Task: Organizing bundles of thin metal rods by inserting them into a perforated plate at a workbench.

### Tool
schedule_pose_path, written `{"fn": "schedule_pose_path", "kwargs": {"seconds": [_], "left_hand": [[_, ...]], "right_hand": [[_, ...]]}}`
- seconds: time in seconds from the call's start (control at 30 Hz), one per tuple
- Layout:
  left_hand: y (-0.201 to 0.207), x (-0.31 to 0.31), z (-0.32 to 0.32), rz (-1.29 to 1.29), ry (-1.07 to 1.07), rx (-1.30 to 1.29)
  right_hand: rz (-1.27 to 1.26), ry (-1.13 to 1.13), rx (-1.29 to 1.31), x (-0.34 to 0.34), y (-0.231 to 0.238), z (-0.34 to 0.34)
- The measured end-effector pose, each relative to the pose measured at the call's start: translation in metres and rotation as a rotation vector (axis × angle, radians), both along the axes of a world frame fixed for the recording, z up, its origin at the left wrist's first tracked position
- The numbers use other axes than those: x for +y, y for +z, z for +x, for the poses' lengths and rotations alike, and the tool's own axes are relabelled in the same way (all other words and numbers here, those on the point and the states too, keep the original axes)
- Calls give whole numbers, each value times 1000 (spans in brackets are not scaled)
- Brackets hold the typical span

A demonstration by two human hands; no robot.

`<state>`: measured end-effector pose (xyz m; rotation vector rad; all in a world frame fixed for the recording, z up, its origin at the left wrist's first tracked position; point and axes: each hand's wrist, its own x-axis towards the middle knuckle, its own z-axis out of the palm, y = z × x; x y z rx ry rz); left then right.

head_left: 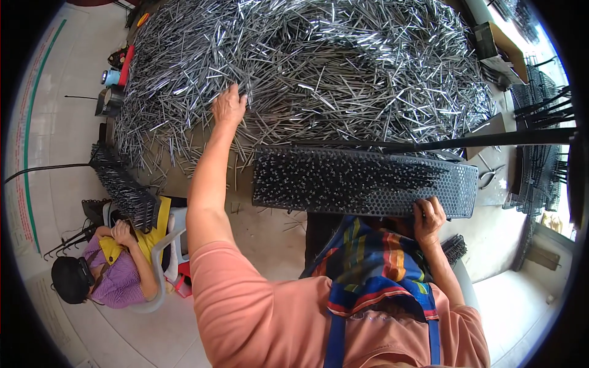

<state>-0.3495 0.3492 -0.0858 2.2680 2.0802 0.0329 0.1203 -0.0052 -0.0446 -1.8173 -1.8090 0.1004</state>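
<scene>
My left hand (229,107) reaches into the near left part of a big heap of thin, shiny metal strips (343,67). Its fingers are curled down among the strips, and whatever they pinch is hidden. In front of me, along the heap's near side, lies a long black perforated panel (458,190) with a grid of small holes. Thin dark pieces stand in most of its holes, while the right end shows bare holes. My right hand (429,216) grips the panel's near edge toward that end, thumb and fingers closed around it.
A long black bar (491,140) crosses from the right behind the panel. Pliers (489,172) lie to the right, near an open cardboard box (500,52) and dark racks (540,110). At left, a seated co-worker (123,270) is beside another strip-filled panel (126,187).
</scene>
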Motion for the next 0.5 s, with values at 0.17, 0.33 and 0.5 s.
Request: {"fn": "schedule_pose_path", "kwargs": {"seconds": [0.17, 0.33, 0.5], "left_hand": [[2, -32, 13, 289, -209, -179], [9, -57, 24, 111, -610, -301], [0, -49, 34, 106, -670, -197]], "right_hand": [[-24, -12, -10, -2, 1, 0], [-39, -24, -1, -1, 3, -2], [-35, -42, -12, 0, 0, -4]]}}
